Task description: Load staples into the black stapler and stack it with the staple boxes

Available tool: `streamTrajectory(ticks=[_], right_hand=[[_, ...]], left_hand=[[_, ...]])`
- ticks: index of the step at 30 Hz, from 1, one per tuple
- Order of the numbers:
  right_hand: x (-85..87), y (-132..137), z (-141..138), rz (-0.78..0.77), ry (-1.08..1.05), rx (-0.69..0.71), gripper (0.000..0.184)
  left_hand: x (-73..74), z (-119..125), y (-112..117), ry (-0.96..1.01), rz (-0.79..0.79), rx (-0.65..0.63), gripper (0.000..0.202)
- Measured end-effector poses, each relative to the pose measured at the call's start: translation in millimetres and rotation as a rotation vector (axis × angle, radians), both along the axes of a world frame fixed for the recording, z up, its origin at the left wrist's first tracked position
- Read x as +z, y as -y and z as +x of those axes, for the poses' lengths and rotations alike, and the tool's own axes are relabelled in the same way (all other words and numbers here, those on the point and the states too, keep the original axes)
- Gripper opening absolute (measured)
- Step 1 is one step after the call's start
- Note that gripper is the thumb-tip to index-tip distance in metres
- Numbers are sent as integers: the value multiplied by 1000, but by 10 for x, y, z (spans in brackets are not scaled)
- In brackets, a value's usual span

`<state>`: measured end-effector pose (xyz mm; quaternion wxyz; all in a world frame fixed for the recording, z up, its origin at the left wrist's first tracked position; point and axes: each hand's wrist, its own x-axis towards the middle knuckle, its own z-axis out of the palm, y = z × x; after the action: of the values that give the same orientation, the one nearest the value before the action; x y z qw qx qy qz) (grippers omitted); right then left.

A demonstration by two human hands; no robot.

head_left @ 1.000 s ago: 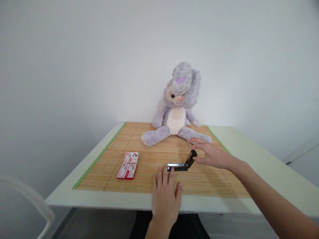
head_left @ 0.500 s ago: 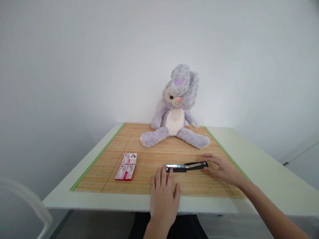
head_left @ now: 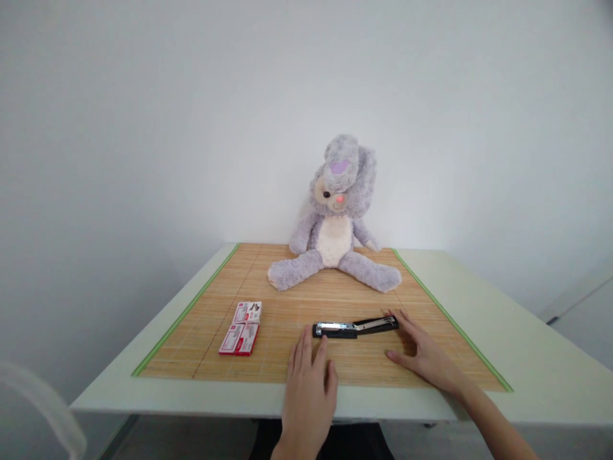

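Observation:
A black stapler (head_left: pixel 355 326) lies on the bamboo mat, folded wide open so its metal staple channel shows. My left hand (head_left: pixel 309 390) rests palm down at the mat's front edge, fingers stretched out, with fingertips close to the stapler's left end. On the other side, my right hand (head_left: pixel 426 354) lies with thumb and fingers apart around the stapler's right end and holds nothing. Whether any fingertip touches the stapler, I cannot tell. Red and white staple boxes (head_left: pixel 241 329) sit together left of my left hand, one behind the other.
A grey plush rabbit (head_left: pixel 335 239) sits at the back of the mat against the wall, legs spread. The bamboo mat (head_left: pixel 282 319) has green side edges and covers the middle of the white table (head_left: pixel 479 306). A pale curved bar (head_left: pixel 43 396) shows blurred at lower left.
My right hand has drawn slightly back and opened wider, its thumb moving away from the stapler. My left fingers have come off the stapler's left end. The view has tilted up slightly.

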<state>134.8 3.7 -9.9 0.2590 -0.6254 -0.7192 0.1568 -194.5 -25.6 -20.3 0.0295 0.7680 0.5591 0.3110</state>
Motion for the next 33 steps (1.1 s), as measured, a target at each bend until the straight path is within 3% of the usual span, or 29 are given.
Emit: streamTrajectory(ticks=[4, 9, 14, 18, 23, 28, 31, 33], right_hand=[[0, -8, 0, 35, -6, -20, 100], [-46, -18, 3, 59, 17, -14, 98], [-74, -3, -29, 124, 45, -24, 98], [-38, 39, -76, 176, 44, -61, 102], [85, 163, -215, 275, 13, -172, 96], [73, 401, -546, 477, -87, -273, 51], [-40, 514, -811, 383, -112, -189, 29], [-106, 541, -977, 281, -122, -117, 27]], left_hand=[[64, -307, -56, 10, 76, 101, 40], [187, -915, -174, 75, 215, 421, 44], [139, -1106, -147, 32, 213, 468, 37], [55, -1029, -32, 63, 180, 385, 39], [1, -895, 67, 141, 23, 96, 33], [128, -627, 13, 218, -209, -160, 27], [225, -460, -69, 266, -302, -229, 35], [266, -372, -126, 297, -340, -264, 43]])
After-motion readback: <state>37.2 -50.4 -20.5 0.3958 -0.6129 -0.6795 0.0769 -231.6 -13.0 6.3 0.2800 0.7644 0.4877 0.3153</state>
